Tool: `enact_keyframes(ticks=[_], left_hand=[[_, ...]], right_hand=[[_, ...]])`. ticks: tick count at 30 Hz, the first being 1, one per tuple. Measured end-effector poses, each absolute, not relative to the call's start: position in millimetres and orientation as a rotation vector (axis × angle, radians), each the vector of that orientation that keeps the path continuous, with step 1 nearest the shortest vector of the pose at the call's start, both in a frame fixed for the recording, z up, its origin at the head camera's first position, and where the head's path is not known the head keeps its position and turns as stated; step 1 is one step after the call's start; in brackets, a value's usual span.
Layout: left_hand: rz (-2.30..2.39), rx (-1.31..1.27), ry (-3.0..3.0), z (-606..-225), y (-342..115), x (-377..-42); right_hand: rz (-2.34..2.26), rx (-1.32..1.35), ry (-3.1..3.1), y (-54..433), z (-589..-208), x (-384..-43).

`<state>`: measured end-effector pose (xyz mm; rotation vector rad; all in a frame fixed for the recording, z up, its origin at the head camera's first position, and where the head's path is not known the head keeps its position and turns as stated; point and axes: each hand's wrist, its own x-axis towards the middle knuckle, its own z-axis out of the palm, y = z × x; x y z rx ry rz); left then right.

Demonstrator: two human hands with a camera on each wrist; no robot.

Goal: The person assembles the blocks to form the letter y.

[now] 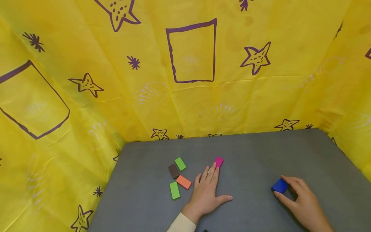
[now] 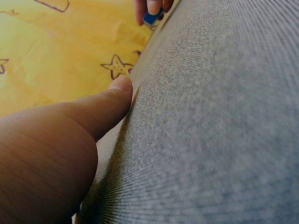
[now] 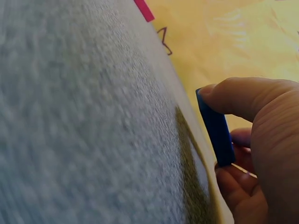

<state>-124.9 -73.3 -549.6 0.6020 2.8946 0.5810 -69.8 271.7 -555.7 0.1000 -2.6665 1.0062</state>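
Observation:
In the head view my right hand (image 1: 304, 201) pinches a blue block (image 1: 280, 186) between thumb and fingers, at the right part of the grey table. The right wrist view shows the thumb on one end of this blue block (image 3: 216, 128) and fingers at its other end. My left hand (image 1: 205, 195) lies with fingers spread and straight over the table's middle. Its fingertips reach a pink block (image 1: 219, 161), partly covered by them. A pale yellow sliver (image 1: 209, 170) shows between the fingers; what it belongs to is hidden.
Left of my left hand lie a green block (image 1: 180, 164), a dark brown block (image 1: 174, 171), an orange block (image 1: 184, 182) and a second green block (image 1: 175, 190). The grey table (image 1: 246, 151) meets a yellow patterned cloth (image 1: 191, 106) at its back and sides.

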Motion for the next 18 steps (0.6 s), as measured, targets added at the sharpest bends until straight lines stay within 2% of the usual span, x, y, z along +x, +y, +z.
enact_keyframes(ticks=[18], left_hand=[[0.564,0.594,2.884,-550,-74,-126]], right_hand=[[0.992,0.166,-2.568,256,-549,-74]])
